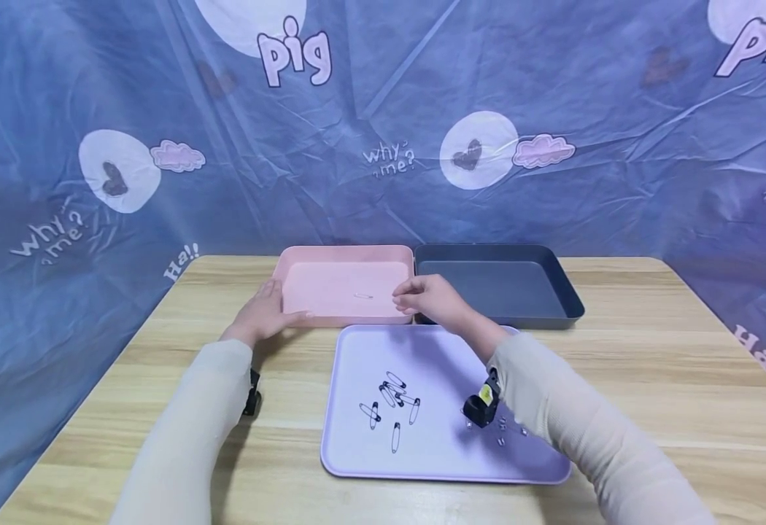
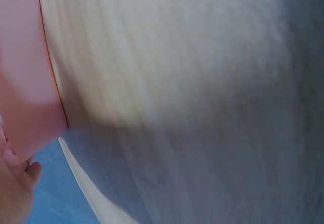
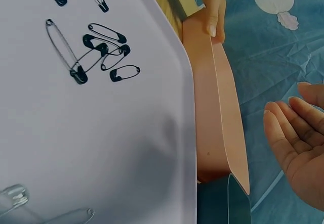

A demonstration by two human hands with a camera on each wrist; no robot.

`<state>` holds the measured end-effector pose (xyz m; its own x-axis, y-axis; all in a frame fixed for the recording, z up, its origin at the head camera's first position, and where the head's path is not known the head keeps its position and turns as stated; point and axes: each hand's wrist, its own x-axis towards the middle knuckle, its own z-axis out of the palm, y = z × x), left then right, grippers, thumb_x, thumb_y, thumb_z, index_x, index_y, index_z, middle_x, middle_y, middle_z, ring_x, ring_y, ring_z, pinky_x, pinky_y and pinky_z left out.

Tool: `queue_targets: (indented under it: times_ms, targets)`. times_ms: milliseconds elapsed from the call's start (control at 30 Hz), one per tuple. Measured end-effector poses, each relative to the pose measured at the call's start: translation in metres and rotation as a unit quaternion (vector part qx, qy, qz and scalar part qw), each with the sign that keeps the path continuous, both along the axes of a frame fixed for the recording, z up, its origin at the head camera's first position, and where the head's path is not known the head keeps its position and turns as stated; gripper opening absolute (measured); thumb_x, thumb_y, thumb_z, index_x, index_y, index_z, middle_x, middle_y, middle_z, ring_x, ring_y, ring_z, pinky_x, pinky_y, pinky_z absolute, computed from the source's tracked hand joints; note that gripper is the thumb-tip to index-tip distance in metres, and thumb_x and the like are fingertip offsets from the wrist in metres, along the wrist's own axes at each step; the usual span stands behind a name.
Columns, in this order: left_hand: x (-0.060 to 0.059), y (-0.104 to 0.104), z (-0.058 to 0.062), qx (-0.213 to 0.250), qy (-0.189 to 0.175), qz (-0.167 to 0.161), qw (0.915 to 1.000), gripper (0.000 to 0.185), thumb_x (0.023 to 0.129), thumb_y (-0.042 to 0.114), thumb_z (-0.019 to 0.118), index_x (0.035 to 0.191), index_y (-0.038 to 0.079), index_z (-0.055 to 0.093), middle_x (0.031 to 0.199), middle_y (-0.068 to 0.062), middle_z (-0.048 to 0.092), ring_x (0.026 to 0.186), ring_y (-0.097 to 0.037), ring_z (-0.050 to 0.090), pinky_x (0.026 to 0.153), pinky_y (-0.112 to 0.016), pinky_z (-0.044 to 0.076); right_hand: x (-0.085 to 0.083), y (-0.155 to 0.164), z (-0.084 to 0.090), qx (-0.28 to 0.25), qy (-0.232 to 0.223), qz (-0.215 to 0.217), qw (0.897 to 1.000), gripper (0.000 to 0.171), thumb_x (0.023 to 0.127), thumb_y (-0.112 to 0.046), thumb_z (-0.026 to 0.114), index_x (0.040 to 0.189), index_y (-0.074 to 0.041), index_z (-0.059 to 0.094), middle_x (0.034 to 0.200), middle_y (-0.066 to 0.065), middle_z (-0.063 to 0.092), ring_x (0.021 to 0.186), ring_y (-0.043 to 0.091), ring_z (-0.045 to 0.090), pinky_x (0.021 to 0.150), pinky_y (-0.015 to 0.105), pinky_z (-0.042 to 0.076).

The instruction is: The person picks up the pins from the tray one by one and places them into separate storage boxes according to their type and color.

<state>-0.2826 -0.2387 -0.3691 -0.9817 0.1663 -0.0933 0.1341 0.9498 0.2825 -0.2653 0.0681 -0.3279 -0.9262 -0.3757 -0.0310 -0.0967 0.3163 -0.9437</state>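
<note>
One safety pin (image 1: 364, 295) lies alone on the floor of the pink tray (image 1: 291, 281), near its middle, apart from the walls. Just above the tray's near right corner hovers the right hand (image 1: 430, 299) — fingers loosely parted and slightly bent, holding nothing, as the right wrist view shows with its bare palm (image 3: 298, 143) turned up beside the pink wall. The left hand (image 1: 266, 312) rests flat against the tray's near left corner, fingers straight, thumb on the near wall; judging by that placement, it steadies the tray so it does not slide. The left wrist view is blurred and shows little beyond pink wall and a bit of the hand.

Seven or so more pins sit in a loose heap (image 1: 392, 405) on the lilac tray (image 1: 357, 459), nearest the person — some overlap, so the count is not certain. Near its right edge lie a few small silvery bits (image 1: 503, 430), too small to tell or count exactly.

Three trays in all: pink and dark grey (image 1: 570, 302) side by side at the back, touching, the lilac one in front of them. The grey tray holds nothing I can see. All stand on a wooden table (image 1: 652, 379), with a blue printed cloth (image 1: 554, 109) behind.
</note>
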Motion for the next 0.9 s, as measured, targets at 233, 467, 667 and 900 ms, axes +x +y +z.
queue_targets:
  times_ms: [233, 467, 667, 900]
  targets:
    - [-0.002, 0.0, 0.0, 0.006, -0.006, 0.002, 1.0, 0.104, 0.075, 0.063, 0.046, 0.132, -0.013, 0.004, 0.139, -0.027, 0.003, 0.127, -0.038, 0.004, 0.102, -0.046, 0.01, 0.017, 0.014, 0.005, -0.005, -0.001, 0.022, 1.0, 0.024, 0.081, -0.008, 0.058, 0.1, 0.008, 0.058, 0.097, 0.021, 0.059, 0.085, 0.031, 0.059, 0.078, 0.038, 0.047]
    - [-0.002, -0.001, -0.001, 0.006, -0.009, 0.002, 0.9999, 0.105, 0.074, 0.064, 0.045, 0.132, -0.013, 0.003, 0.139, -0.027, 0.003, 0.126, -0.038, 0.004, 0.102, -0.046, 0.01, 0.031, 0.025, 0.01, -0.001, 0.015, 0.044, 0.999, 0.021, 0.08, -0.007, 0.06, 0.097, 0.005, 0.061, 0.09, 0.015, 0.063, 0.082, 0.021, 0.059, 0.075, 0.03, 0.048]
    - [-0.003, 0.0, 0.0, 0.015, -0.011, 0.006, 0.9998, 0.104, 0.075, 0.062, 0.047, 0.133, -0.012, 0.002, 0.139, -0.026, 0.002, 0.127, -0.036, 0.002, 0.103, -0.045, 0.009, 0.041, 0.034, 0.01, -0.002, 0.009, 0.059, 0.998, 0.022, 0.079, -0.009, 0.061, 0.097, 0.004, 0.061, 0.087, 0.009, 0.063, 0.082, 0.022, 0.059, 0.075, 0.03, 0.048]
    - [-0.002, 0.001, 0.002, 0.019, -0.012, 0.004, 0.9997, 0.106, 0.073, 0.064, 0.047, 0.133, -0.012, 0.002, 0.139, -0.026, 0.002, 0.127, -0.036, 0.003, 0.103, -0.045, 0.009, 0.05, 0.047, 0.007, 0.015, -0.002, 0.062, 0.998, 0.023, 0.078, -0.013, 0.063, 0.095, 0.002, 0.062, 0.087, 0.01, 0.063, 0.08, 0.019, 0.059, 0.075, 0.03, 0.048]
